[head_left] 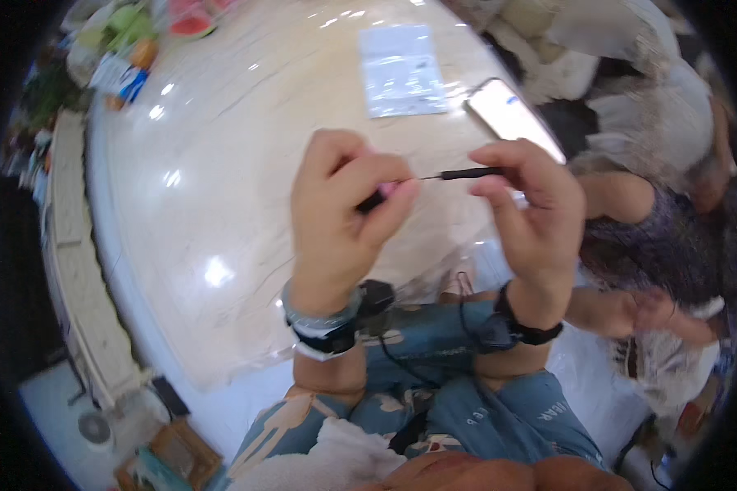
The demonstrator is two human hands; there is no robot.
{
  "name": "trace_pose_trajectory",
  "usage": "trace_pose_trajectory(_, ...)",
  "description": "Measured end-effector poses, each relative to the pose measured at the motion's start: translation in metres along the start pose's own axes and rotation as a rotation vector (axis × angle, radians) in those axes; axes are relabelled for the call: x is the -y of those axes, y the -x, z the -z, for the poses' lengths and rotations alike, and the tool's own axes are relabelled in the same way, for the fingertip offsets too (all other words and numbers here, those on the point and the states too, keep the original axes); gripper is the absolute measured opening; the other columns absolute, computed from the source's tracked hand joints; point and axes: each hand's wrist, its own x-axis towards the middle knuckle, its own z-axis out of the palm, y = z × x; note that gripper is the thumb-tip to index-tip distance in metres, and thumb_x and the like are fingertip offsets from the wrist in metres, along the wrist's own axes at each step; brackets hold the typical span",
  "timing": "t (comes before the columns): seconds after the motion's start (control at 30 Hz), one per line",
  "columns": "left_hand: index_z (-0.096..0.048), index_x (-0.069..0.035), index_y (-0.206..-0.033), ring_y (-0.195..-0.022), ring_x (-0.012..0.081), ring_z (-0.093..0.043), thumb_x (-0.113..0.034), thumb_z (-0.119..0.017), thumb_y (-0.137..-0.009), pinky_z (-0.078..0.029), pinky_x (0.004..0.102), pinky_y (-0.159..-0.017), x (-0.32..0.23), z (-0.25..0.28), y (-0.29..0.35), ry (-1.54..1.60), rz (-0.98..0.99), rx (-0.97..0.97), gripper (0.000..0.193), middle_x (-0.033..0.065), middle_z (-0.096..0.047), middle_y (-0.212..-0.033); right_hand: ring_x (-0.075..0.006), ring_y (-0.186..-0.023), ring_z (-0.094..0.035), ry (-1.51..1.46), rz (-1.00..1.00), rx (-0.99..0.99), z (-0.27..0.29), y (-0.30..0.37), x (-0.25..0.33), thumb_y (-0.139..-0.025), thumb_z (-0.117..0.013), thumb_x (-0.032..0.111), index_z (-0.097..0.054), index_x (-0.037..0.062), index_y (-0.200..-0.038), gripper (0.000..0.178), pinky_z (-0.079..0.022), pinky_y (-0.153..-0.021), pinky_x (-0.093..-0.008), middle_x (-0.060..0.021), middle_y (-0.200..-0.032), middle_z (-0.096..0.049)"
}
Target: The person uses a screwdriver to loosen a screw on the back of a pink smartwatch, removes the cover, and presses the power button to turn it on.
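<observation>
My left hand (pixel 344 204) is closed around a small black and pink object (pixel 374 200), mostly hidden by my fingers. Between the thumb and fingers of my right hand (pixel 536 209) is a thin screwdriver (pixel 460 173) with a black handle. Its narrow metal shaft points left, and the tip reaches my left fingertips; whether it touches the object cannot be made out. Both hands are raised over the near part of a glossy pale table (pixel 221 204), and are slightly blurred.
A clear plastic bag (pixel 403 69) lies flat beyond my hands, with a phone (pixel 512 114) to its right near the table edge. Watermelon (pixel 192 18), an orange fruit (pixel 143 54) and packages are at the far left. Another person (pixel 655 213) sits close on my right.
</observation>
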Motion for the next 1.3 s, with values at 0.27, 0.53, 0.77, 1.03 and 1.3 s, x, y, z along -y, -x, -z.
trace_pose_trajectory(0.27, -0.059, -0.001, -0.084, -0.078, 0.0162, -0.043, 0.003, -0.066, -0.080, -0.034, 0.0254, -0.065, 0.031, 0.038, -0.022, 0.066, -0.069, 0.087, 0.009, 0.0065, -0.042, -0.092, -0.0342, -0.072, -0.058, 0.243, 0.167, -0.019, -0.040, -0.031, 0.010, -0.082, -0.067, 0.010, -0.060, 0.0018, -0.083, 0.011, -0.046, -0.064, -0.0390, -0.0151, -0.076, -0.058)
trace_pose_trajectory(0.53, -0.057, -0.001, -0.087, -0.076, 0.0143, -0.039, 0.001, -0.063, -0.086, -0.032, 0.0252, -0.064, -0.029, 0.015, 0.001, -0.150, -0.124, 0.135, 0.006, 0.0059, -0.040, -0.093, -0.0321, -0.070, -0.055, -0.021, 0.316, -0.163, -0.002, 0.013, -0.008, -0.081, -0.068, 0.012, -0.060, 0.0026, -0.089, 0.014, -0.044, -0.063, -0.0394, -0.0128, -0.078, -0.056)
trace_pose_trajectory(0.77, -0.058, -0.001, -0.086, -0.077, 0.0156, -0.041, 0.001, -0.065, -0.082, -0.035, 0.0250, -0.066, -0.024, 0.018, -0.008, -0.162, -0.132, 0.092, 0.009, 0.0060, -0.041, -0.092, -0.0301, -0.072, -0.056, -0.109, 0.299, -0.161, -0.009, 0.001, -0.007, -0.079, -0.067, 0.005, -0.060, 0.0021, -0.086, 0.011, -0.046, -0.065, -0.0375, -0.0126, -0.079, -0.056)
trace_pose_trajectory(1.03, -0.067, -0.006, -0.081, -0.076, 0.0166, -0.049, -0.003, -0.076, -0.070, -0.041, 0.0265, -0.062, -0.035, 0.006, -0.013, -0.168, -0.085, 0.102, 0.014, 0.0048, -0.044, -0.086, -0.0256, -0.056, -0.050, -0.003, 0.259, -0.208, 0.001, 0.001, -0.007, -0.082, -0.069, 0.009, -0.060, 0.0015, -0.073, 0.015, -0.039, -0.052, -0.0332, -0.0102, -0.062, -0.051)
trace_pose_trajectory(1.3, -0.066, -0.005, -0.082, -0.076, 0.0118, -0.045, -0.001, -0.076, -0.069, -0.036, 0.0220, -0.062, -0.031, 0.018, -0.010, -0.086, -0.063, 0.091, 0.017, 0.0033, -0.043, -0.090, -0.0300, -0.060, -0.048, -0.094, 0.170, -0.087, -0.005, 0.002, 0.007, -0.090, -0.060, 0.012, -0.055, -0.0001, -0.087, 0.013, -0.039, -0.057, -0.0344, -0.0138, -0.070, -0.049)
